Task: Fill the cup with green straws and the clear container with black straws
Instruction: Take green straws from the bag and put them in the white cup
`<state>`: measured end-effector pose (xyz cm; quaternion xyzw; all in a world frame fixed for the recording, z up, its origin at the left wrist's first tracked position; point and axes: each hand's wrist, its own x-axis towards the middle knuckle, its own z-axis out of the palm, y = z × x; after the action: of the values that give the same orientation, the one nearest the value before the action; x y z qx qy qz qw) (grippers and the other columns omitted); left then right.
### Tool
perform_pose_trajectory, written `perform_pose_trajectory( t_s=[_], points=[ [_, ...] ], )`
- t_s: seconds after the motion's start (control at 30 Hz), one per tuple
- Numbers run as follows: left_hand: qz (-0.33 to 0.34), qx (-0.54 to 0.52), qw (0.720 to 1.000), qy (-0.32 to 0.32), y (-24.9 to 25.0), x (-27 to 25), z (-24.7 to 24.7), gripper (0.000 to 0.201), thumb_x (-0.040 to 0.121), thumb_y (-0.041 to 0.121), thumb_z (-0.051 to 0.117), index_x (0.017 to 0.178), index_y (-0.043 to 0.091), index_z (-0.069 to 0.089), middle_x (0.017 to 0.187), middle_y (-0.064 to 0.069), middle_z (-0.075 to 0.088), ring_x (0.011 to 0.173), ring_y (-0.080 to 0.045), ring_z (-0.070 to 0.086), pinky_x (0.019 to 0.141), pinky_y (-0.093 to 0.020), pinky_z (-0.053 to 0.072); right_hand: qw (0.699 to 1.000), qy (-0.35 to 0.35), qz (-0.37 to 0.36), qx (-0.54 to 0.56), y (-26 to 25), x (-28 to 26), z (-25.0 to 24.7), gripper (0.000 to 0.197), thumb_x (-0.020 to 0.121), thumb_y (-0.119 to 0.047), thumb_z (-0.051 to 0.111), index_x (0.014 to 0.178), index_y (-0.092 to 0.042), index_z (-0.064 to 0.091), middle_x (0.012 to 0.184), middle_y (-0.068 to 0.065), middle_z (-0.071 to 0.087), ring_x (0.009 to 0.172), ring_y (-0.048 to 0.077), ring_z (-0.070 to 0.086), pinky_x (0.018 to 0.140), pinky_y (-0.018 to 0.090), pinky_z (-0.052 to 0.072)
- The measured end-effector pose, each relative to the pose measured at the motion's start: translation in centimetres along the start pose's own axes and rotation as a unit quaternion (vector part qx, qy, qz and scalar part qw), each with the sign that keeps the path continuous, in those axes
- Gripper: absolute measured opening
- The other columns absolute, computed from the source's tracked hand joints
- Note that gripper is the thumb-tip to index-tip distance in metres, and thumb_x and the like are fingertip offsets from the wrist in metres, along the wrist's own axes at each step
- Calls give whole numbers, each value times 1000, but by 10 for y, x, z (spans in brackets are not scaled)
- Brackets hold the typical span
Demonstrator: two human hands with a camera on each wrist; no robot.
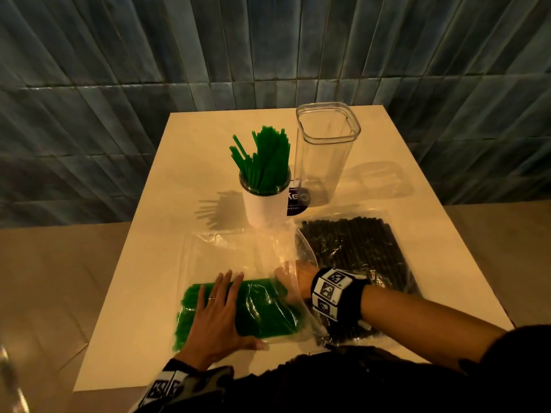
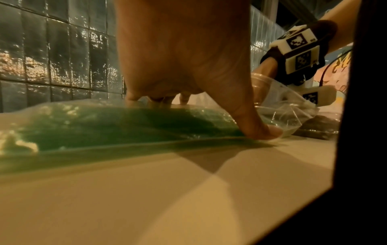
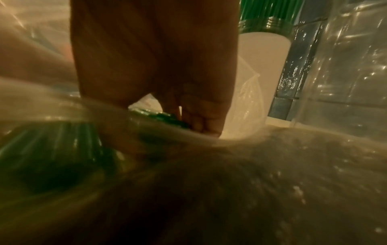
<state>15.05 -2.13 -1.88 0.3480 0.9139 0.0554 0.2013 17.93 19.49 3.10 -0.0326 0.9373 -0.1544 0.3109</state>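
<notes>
While the left hand [image 1: 219, 311] lies flat, fingers straight and spread, on the bag of green straws [image 1: 262, 308] at the near edge of the table [image 1: 155, 204], the right hand [image 1: 298, 278] reaches into that bag's open mouth from the right. Its fingers curl down among the straw ends in the right wrist view, but whether they have closed on any cannot be told. The cup [image 1: 264, 204] stands further back, just beyond the bag, already holding a sheaf of green straws [image 1: 262, 162] that fans out of its rim. The clear container [image 1: 325, 150] stands just right of it with nothing inside, and the bag of black straws [image 1: 354, 263] lies near it on the right, under the right forearm.

To do this step well, the person would likely keep the flat palm weighing the bag down so it does not slide, gather a modest bundle with ends aligned, and draw it out along the straws' length; the loose film may otherwise snag or drag.

The head view alone gives the layout and shows the container unfilled. The left wrist view shows the thumb [image 2: 257, 131] pressed at the bag's near edge against the tabletop. The right wrist view, blurred by plastic, shows the fingers [image 3: 201, 122] beside green straw ends, with the cup's white wall close behind.
</notes>
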Motion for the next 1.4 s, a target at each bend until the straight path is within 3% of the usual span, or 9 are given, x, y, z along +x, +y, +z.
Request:
perform_pose_trajectory(
  t_s=[0.17, 0.43, 0.6, 0.87, 1.0, 1.13, 1.27, 1.33, 1.4],
  points=[
    [1, 4, 1000, -6, -2, 1, -2, 142, 34, 102, 36, 138, 29, -29, 151, -3, -21, 141, -26, -18, 108, -49, -18, 999, -12, -4, -45, 6, -5, -7, 42, 91, -23, 58, 127, -3, 50, 133, 17, 49, 122, 31, 47, 104, 37, 39],
    [-11, 14, 999, -30, -1, 0, -7, 142, 42, 97, 45, 138, 25, -32, 149, -1, -28, 137, -17, -22, 107, -50, -20, 989, 79, 21, -124, 22, -29, -7, 31, 90, -40, 50, 104, -13, 58, 103, 9, 62, 93, 28, 63, 80, 38, 51],
    [-13, 0, 998, -56, -3, 1, -8, 146, 30, 103, 27, 146, 25, -18, 155, -4, -20, 134, -15, -23, 106, -49, -20, 981, 102, 99, -131, 51, -59, -26, 27, 84, -24, 48, 110, -22, 56, 106, 5, 60, 97, 28, 60, 78, 35, 43],
    [-10, 18, 992, -124, -3, 10, -23, 149, 28, 101, 32, 147, 25, -14, 156, -6, -18, 143, -25, -14, 107, -49, -17, 959, 101, 222, -145, 108, -121, -64, 32, 83, -23, 50, 114, -28, 57, 110, 4, 63, 101, 25, 60, 73, 30, 41],
    [5, 9, 988, -152, -3, 18, -39, 150, 21, 102, 24, 148, 29, -6, 158, -4, -9, 145, -25, -6, 113, -53, -10, 941, 114, 293, -122, 130, -150, -91, 37, 83, -22, 45, 116, -29, 57, 111, 5, 62, 102, 25, 60, 88, 39, 50],
    [38, -90, 994, 48, 25, 26, -65, 129, 42, 99, 33, 148, 31, 2, 158, -3, -1, 144, -22, -3, 116, -51, 5, 918, 128, 351, -134, 126, -171, -116, 39, 88, -26, 43, 125, -33, 51, 116, 4, 58, 106, 23, 57, 89, 37, 46],
    [167, -79, 919, 348, 68, 43, -97, 101, 66, 75, 56, 143, 19, 23, 152, -15, 20, 143, -28, 9, 114, -48, 15, 927, 142, 314, -151, 87, -171, -125, 34, 85, -25, 44, 116, -33, 56, 110, 3, 60, 101, 24, 59, 83, 36, 46],
    [221, -23, 892, 393, 84, 52, -109, 97, 70, 69, 60, 143, 15, 26, 150, -18, 26, 142, -32, 15, 116, -46, 12, 943, 137, 258, -161, 62, -161, -123, 30, 83, -25, 46, 110, -30, 57, 109, 3, 60, 102, 26, 59, 75, 33, 42],
    [231, 20, 903, 362, 92, 60, -115, 91, 69, 63, 66, 139, 16, 33, 140, -14, 44, 134, -30, 37, 115, -45, 15, 955, 144, 198, -169, 42, -149, -122, 30, 81, -25, 49, 109, -27, 57, 108, 7, 61, 101, 30, 59, 70, 30, 36]
  ],
)
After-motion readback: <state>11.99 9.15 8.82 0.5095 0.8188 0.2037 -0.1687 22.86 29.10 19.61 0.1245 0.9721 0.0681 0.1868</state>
